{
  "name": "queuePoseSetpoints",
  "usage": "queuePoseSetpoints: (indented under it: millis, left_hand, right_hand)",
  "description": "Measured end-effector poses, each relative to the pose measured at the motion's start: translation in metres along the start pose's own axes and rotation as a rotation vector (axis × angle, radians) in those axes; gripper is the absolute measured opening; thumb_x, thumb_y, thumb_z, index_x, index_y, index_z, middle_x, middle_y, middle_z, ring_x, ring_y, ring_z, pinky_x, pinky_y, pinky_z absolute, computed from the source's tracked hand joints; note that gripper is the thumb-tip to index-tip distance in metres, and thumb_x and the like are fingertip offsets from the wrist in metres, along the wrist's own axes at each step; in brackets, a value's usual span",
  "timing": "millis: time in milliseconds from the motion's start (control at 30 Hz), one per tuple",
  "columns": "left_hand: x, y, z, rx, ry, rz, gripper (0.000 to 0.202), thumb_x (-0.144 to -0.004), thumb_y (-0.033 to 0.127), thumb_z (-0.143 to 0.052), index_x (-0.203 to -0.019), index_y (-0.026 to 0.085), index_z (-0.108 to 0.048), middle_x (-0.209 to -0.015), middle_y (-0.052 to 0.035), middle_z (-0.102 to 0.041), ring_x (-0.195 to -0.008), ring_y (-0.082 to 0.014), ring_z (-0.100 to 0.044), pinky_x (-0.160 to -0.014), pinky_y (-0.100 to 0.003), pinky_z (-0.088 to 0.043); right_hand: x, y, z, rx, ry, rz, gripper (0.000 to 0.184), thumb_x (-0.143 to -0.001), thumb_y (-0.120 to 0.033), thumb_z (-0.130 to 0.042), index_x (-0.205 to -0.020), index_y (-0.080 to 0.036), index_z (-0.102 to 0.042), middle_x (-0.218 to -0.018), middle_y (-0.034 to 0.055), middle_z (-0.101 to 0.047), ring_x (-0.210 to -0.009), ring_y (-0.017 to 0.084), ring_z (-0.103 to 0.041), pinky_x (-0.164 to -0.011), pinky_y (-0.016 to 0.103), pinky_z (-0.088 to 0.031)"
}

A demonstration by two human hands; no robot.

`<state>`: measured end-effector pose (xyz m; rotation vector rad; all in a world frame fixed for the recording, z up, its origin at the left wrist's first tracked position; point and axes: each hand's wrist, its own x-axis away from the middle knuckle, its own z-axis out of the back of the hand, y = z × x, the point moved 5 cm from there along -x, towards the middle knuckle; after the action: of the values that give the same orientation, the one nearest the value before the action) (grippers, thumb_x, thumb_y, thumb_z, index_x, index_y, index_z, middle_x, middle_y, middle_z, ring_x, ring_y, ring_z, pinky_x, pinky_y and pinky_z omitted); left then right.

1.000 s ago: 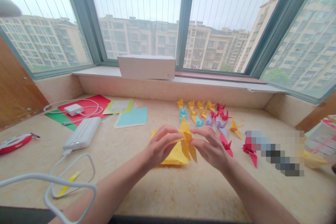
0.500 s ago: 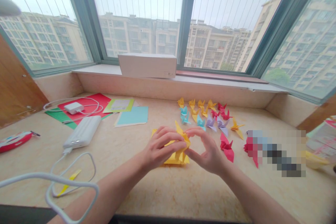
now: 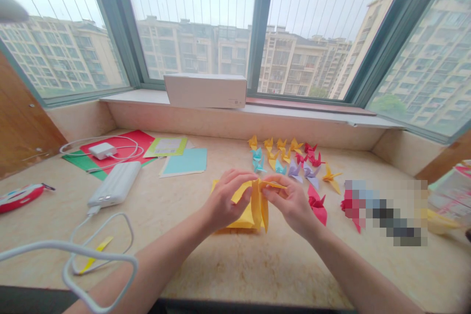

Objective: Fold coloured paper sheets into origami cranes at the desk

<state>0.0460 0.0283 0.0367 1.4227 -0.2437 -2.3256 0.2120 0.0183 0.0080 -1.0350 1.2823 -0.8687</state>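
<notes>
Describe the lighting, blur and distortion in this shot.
Head view: soft overcast daylight through the windows, only a faint shadow under the yellow paper; wide-angle lens splays the frames; the near white cable is soft; a pixelated patch masks part of the table.

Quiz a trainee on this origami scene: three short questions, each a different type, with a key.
1. True or false: the left hand and right hand both hold the yellow paper.
2. The crane nearest the right hand is: A red, B green, C white.
3. Fill in: the box stands on the window ____.
Key: 1 true; 2 A; 3 sill.
</notes>
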Motion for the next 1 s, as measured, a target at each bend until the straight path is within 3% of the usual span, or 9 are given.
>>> queuePoseSetpoints:
  millis: [100,300,400,767,1000]
  left_hand:
    - [0.000,0.000,-0.003,-0.018,-0.044,-0.049,0.024,-0.091,0.012,-0.054,-0.112,0.019,-0.064,-0.100,-0.0075,-0.070,-0.095,-0.0208,-0.061,-0.088,-0.037,-0.049]
    - [0.003,-0.001,-0.003,-0.116,-0.105,-0.127,0.032,-0.093,0.010,-0.054,-0.122,0.023,-0.060,-0.098,-0.0054,-0.067,-0.095,-0.0195,-0.058,-0.086,-0.034,-0.046]
    - [0.004,-0.003,-0.001,-0.148,-0.094,-0.139,0.031,-0.094,0.011,-0.054,-0.122,0.024,-0.060,-0.095,-0.0046,-0.066,-0.092,-0.0189,-0.056,-0.085,-0.033,-0.045]
    - [0.002,-0.001,0.006,-0.207,-0.011,-0.140,0.014,-0.095,0.015,-0.055,-0.105,0.019,-0.065,-0.090,-0.0050,-0.066,-0.087,-0.0177,-0.057,-0.082,-0.032,-0.046]
    - [0.001,-0.001,0.006,-0.235,-0.015,-0.151,0.014,-0.095,0.016,-0.055,-0.103,0.020,-0.066,-0.090,-0.0054,-0.068,-0.088,-0.0184,-0.058,-0.082,-0.032,-0.046]
  right_hand:
    - [-0.001,-0.006,0.000,0.019,-0.019,0.053,0.013,-0.085,-0.033,-0.073,-0.090,-0.023,-0.067,-0.091,0.0019,-0.069,-0.085,0.016,-0.065,-0.079,0.028,-0.052]
    - [-0.001,-0.012,0.002,0.137,-0.041,0.201,0.007,-0.085,-0.031,-0.072,-0.089,-0.025,-0.070,-0.111,0.0049,-0.062,-0.112,0.022,-0.059,-0.099,0.039,-0.045]
    - [0.000,-0.014,0.005,0.214,-0.017,0.277,0.004,-0.085,-0.027,-0.073,-0.087,-0.026,-0.070,-0.113,0.0051,-0.060,-0.115,0.023,-0.056,-0.105,0.042,-0.040]
    - [0.006,-0.029,0.012,0.352,0.043,0.471,0.013,-0.087,-0.016,-0.069,-0.089,-0.028,-0.072,-0.093,0.0024,-0.063,-0.089,0.019,-0.061,-0.080,0.032,-0.050]
    - [0.004,-0.031,0.015,0.328,0.101,0.415,0.002,-0.085,-0.025,-0.073,-0.083,-0.025,-0.073,-0.089,0.0038,-0.066,-0.085,0.020,-0.061,-0.079,0.035,-0.050]
